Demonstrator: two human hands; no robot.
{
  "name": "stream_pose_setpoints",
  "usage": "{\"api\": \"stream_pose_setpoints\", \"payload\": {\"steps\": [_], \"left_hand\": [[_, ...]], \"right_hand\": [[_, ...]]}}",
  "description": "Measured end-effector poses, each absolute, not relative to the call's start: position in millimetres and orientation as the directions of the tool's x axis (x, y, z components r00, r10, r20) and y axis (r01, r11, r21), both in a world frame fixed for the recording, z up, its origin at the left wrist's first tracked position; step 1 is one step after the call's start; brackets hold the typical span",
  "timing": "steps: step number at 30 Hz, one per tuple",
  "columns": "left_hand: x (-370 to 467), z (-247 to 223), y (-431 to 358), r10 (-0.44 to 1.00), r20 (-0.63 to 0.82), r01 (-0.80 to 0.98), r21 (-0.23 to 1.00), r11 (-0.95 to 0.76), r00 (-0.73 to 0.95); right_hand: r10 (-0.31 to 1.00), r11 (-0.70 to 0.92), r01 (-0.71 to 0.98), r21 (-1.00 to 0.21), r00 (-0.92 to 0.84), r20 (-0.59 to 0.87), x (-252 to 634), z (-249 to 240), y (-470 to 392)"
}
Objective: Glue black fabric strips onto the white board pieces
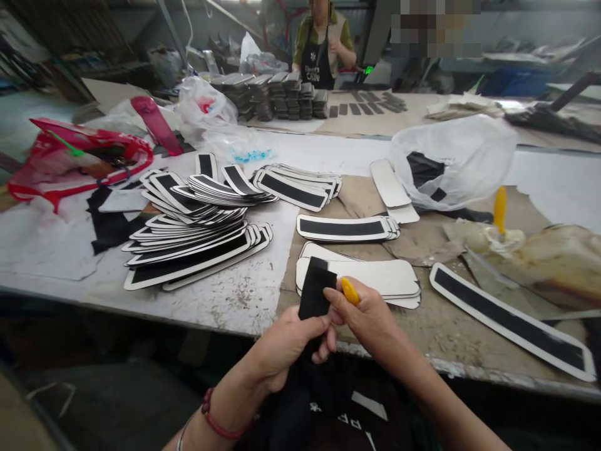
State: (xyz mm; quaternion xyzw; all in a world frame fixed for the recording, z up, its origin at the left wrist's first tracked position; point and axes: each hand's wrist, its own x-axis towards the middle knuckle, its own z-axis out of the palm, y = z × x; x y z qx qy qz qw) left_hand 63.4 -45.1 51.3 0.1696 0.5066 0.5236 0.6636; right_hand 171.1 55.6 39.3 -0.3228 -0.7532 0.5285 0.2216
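Observation:
A black strip (313, 294) is pinched between the thumb and fingers of my left hand (291, 341), above the table's front edge. My right hand (369, 313) touches the strip's right side with its thumb and fingertips, and a yellow-handled tool (350, 291) is tucked in the same hand. The tool's other end is hidden. Just behind my hands lie white curved pieces (385, 279). Further back is a small stack of white pieces with black centres (342, 227). One long piece with a black centre (511, 322) lies to the right.
Fanned piles of black-and-white pieces (192, 250) cover the left middle of the table (253, 294). A red bag (79, 163) sits far left. At the right are a clear plastic bag (455, 163) and an upright yellow handle (500, 210). A person (323, 44) stands beyond grey stacks (277, 94).

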Motion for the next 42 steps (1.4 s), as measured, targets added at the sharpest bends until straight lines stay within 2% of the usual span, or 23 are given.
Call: {"api": "stream_pose_setpoints", "payload": {"steps": [2, 4, 5, 7, 13, 16, 19, 24, 29, 32, 35, 37, 42], "left_hand": [[63.8, 48.8, -45.5, 0.864, -0.494, -0.54, 0.756, 0.371, -0.097], [64.0, 47.0, -45.6, 0.863, -0.493, -0.588, 0.732, 0.344, -0.109], [64.0, 46.5, -45.4, 0.865, -0.488, -0.616, 0.718, 0.325, -0.113], [64.4, 46.1, -44.8, 0.866, -0.484, -0.663, 0.69, 0.291, -0.125], [66.7, 46.2, -43.0, 0.836, -0.529, -0.68, 0.667, 0.305, -0.144], [65.7, 44.8, -43.0, 0.824, -0.52, -0.616, 0.731, 0.294, -0.224], [62.6, 44.7, -44.2, 0.859, -0.431, -0.493, 0.831, 0.258, -0.277], [57.7, 43.9, -51.0, 0.899, -0.383, -0.324, 0.895, 0.305, -0.213], [55.0, 39.8, -58.6, 0.896, -0.395, -0.428, 0.859, 0.282, -0.202], [54.0, 39.2, -59.8, 0.904, -0.382, -0.469, 0.845, 0.258, -0.191], [53.3, 38.1, -58.9, 0.911, -0.366, -0.468, 0.849, 0.243, -0.19], [52.5, 36.7, -58.2, 0.911, -0.362, -0.49, 0.841, 0.23, -0.195], [48.4, 33.8, -59.3, 0.892, -0.401, -0.599, 0.773, 0.207, -0.209]], "right_hand": [[0.762, 0.409, 0.222, -0.885, -0.616, 0.198, 174.4, 36.6, 55.8], [0.696, 0.582, 0.176, -0.794, -0.613, 0.374, 177.7, 34.6, 54.7], [0.637, 0.634, 0.152, -0.758, -0.658, 0.401, 179.1, 33.8, 53.6], [0.552, 0.67, 0.14, -0.729, -0.751, 0.363, 180.9, 32.4, 50.5], [0.503, 0.719, 0.216, -0.661, -0.818, 0.279, 179.7, 36.2, 45.3], [0.502, 0.66, 0.194, -0.726, -0.832, 0.234, 178.7, 40.8, 45.8], [0.529, 0.545, 0.152, -0.825, -0.826, 0.197, 177.5, 43.0, 46.4], [0.623, 0.585, 0.226, -0.779, -0.74, 0.253, 172.8, 43.9, 49.2], [0.685, 0.52, 0.265, -0.812, -0.697, 0.212, 167.0, 43.7, 52.5], [0.732, 0.362, 0.314, -0.877, -0.678, 0.059, 163.2, 42.2, 49.1], [0.7, 0.168, 0.327, -0.93, -0.703, -0.12, 158.9, 42.4, 41.7], [0.687, 0.106, 0.308, -0.945, -0.711, -0.154, 156.2, 43.7, 37.4], [0.747, 0.19, 0.34, -0.921, -0.658, -0.089, 151.6, 43.3, 37.1]]}}
